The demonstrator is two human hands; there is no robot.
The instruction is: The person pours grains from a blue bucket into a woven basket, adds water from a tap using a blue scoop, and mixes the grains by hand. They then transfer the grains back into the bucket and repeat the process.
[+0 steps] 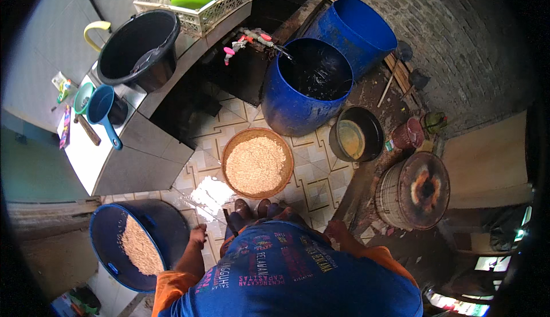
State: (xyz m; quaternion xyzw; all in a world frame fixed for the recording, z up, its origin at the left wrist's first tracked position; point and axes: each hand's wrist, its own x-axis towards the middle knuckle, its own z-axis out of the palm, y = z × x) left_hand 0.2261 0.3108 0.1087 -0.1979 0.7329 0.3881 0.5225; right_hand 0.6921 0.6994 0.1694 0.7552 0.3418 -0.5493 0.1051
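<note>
A round brown basket [229, 178] sits on the tiled floor just ahead of my feet, heaped with pale beans or grains [256, 166]. My left hand [199, 234] hangs beside my body, nearest to a blue tub [176, 227] on the left. More of the same pale grains [139, 248] lie in that tub, which seems tilted in this wide view. On the other side, my right hand [336, 230] hangs low by my hip, partly blurred. I see no object in either hand, but how far the fingers are closed is unclear.
Water runs from a tap [265, 38] into a blue drum [300, 111]; another blue drum [365, 29] stands behind. A black basin [374, 128] and a rusty metal drum [425, 192] are at right. The left counter [86, 162] holds a black bucket [159, 68] and dippers. The floor [210, 192] shines wet.
</note>
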